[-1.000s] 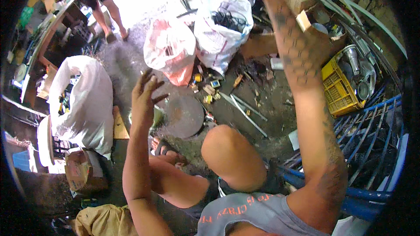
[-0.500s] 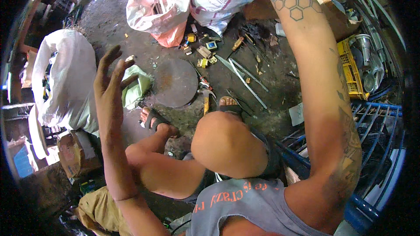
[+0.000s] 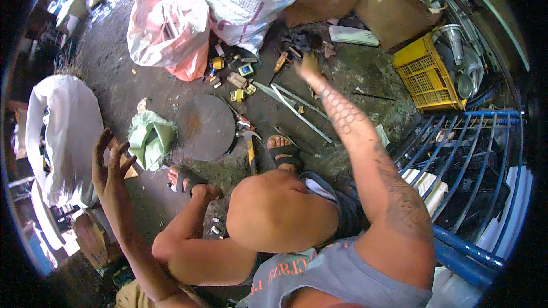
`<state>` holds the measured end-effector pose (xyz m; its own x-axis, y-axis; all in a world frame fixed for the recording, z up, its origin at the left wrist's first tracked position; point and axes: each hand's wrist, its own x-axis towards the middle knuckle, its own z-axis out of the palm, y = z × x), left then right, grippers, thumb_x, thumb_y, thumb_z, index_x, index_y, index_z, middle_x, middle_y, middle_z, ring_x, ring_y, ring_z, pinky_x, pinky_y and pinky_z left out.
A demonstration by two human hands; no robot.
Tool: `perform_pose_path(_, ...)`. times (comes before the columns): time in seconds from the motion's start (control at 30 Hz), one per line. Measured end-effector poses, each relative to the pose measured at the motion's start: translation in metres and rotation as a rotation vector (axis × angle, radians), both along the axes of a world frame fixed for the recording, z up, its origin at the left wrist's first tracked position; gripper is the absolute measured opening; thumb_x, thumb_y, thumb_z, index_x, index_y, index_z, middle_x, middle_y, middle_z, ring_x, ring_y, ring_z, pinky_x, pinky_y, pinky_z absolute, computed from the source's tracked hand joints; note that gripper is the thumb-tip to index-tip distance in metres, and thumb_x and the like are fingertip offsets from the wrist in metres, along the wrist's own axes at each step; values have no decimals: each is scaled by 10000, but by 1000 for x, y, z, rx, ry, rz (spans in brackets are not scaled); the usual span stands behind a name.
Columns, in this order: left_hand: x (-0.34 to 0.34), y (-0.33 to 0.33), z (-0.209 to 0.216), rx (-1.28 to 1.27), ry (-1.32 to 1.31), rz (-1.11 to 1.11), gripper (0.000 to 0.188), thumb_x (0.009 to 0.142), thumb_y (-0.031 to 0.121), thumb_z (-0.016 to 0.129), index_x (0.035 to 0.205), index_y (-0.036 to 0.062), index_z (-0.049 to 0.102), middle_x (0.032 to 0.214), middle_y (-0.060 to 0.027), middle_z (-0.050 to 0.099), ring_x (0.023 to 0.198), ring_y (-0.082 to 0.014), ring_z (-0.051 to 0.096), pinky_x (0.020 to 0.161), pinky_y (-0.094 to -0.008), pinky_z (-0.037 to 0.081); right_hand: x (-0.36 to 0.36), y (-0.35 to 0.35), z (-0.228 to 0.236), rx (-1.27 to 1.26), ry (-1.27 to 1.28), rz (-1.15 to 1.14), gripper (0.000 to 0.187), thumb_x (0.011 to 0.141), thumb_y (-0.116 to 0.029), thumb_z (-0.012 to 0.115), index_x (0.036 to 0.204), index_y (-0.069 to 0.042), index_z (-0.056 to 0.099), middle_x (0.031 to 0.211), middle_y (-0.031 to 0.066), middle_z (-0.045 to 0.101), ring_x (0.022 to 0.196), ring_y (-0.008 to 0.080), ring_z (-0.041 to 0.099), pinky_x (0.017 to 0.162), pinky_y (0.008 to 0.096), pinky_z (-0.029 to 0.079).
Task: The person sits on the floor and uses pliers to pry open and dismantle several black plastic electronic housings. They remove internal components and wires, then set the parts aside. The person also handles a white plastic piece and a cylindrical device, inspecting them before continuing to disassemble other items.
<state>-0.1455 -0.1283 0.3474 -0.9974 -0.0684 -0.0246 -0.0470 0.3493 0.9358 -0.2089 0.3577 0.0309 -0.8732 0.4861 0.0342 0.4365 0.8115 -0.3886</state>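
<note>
Concrete floor (image 3: 142, 88), dark and stained, runs under everything, strewn with scrap. Ahead of the left hand (image 3: 109, 162) lie a crumpled green bag (image 3: 149, 138) and, beyond it, a round metal disc (image 3: 205, 126); a big white sack (image 3: 60, 137) bulges just to its left. The left hand is raised, palm open, fingers spread wide, holding nothing, just short of the green bag. The right hand (image 3: 309, 67) stretches far forward on a straight arm, low over the floor near long metal strips (image 3: 299, 111) and small scrap bits (image 3: 237, 77); whether it grips anything I cannot tell. Right of it sits a yellow crate (image 3: 425, 74), with blue railing (image 3: 474, 154) nearer the body.
</note>
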Motion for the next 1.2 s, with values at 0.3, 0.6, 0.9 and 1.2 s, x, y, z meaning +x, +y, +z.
perform_pose_path(0.3,-6,0,-3,-19,-6,-12,430,948,238,535,1296,-8,473,1290,-128,492,1048,-212,587,809,-319,523,-24,-19,-49,-370,230,-205,332,917,-284,476,1047,-10,610,997,270,623,969,432,591,845,509,448)
perform_pose_path(0.6,-7,-1,-1,-12,21,-36,436,933,248,556,1296,17,490,1253,-122,516,1007,-206,598,813,-309,509,-107,18,40,-1038,-77,43,336,871,-342,588,1067,-70,609,1010,47,634,887,184,589,651,446,470)
perform_pose_path(0.9,17,-18,-1,-26,20,-38,443,949,239,528,1319,5,460,1306,-128,497,1033,-204,590,813,-318,505,147,-54,-53,69,-352,155,580,732,-374,726,1177,-42,559,1302,222,466,1237,376,416,943,527,390)
perform_pose_path(1.2,30,-38,-8,-4,-24,4,436,951,241,528,1310,4,464,1272,-130,526,1030,-208,592,813,-316,509,186,-43,-80,17,-442,38,695,712,-270,778,1279,-33,454,1340,220,392,1280,415,323,1049,553,266)
